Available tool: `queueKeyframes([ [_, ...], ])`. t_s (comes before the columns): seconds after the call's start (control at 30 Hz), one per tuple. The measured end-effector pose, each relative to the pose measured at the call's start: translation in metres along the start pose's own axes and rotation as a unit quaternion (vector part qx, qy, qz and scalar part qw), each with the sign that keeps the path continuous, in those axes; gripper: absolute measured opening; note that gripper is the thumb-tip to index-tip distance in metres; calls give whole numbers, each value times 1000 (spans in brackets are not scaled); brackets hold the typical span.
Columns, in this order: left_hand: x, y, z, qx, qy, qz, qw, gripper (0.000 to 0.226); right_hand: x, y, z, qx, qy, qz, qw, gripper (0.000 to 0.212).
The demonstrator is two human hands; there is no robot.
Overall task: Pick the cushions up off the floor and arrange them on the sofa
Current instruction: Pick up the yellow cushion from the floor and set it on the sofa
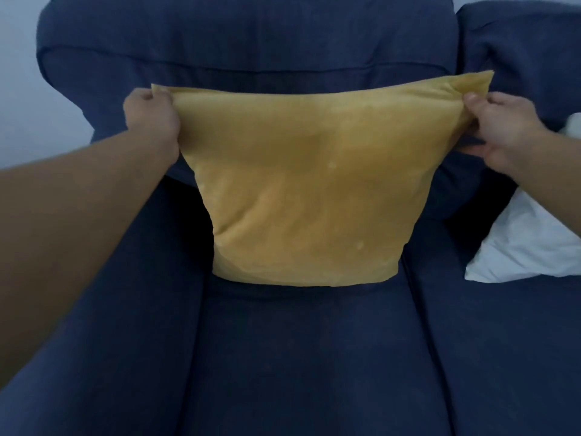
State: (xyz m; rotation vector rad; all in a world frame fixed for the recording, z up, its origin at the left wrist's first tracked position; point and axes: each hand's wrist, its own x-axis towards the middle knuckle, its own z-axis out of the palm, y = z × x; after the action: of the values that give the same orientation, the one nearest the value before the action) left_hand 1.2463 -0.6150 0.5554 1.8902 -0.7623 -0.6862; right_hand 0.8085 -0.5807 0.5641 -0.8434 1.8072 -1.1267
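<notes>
A mustard-yellow cushion [308,190] stands upright on the seat of a dark blue sofa [298,357], leaning toward the back cushion. My left hand [152,121] pinches its top left corner. My right hand [503,127] pinches its top right corner, thumb on the front. The cushion's bottom edge rests on the seat. A white cushion [528,243] lies on the neighbouring seat to the right, partly cut off by the frame edge.
The sofa's back cushion [245,42] rises behind the yellow cushion, and a second back cushion [522,45] stands at the upper right. The left armrest [103,309] runs under my left forearm. A pale wall shows at far left.
</notes>
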Motion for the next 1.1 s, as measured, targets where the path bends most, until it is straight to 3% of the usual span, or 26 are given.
queueKeyframes([
  [0.07,-7,-3,-1,37,38,52,997,13,4,0,7,-71,53,-34,995,38],
  [0.13,-22,-4,1,164,45,174,970,37,-5,-1,17,-237,105,-134,956,63],
  [0.17,-32,-3,1,230,26,266,936,55,-17,-3,26,-317,92,-212,920,74],
  [0.2,-46,-4,2,280,-29,362,889,73,-33,-4,38,-381,56,-298,873,81],
  [0.27,-73,-9,9,356,-186,518,755,99,-64,-2,69,-478,-60,-421,768,90],
  [0.33,-92,-22,25,425,-263,589,636,119,-84,10,103,-553,-150,-477,666,102],
  [0.37,-96,-29,33,449,-264,598,609,126,-89,17,116,-579,-165,-492,628,109],
  [0.43,-91,-37,40,483,-246,591,598,133,-81,26,124,-616,-159,-491,595,119],
  [0.5,-77,-39,40,507,-227,573,603,137,-61,28,115,-648,-138,-459,592,126],
  [0.83,-16,-41,-9,566,-207,459,653,149,-17,13,55,-660,-130,-359,647,140],
  [1.1,-8,-37,-34,592,-199,394,675,149,-7,6,4,-680,-100,-289,667,145],
])
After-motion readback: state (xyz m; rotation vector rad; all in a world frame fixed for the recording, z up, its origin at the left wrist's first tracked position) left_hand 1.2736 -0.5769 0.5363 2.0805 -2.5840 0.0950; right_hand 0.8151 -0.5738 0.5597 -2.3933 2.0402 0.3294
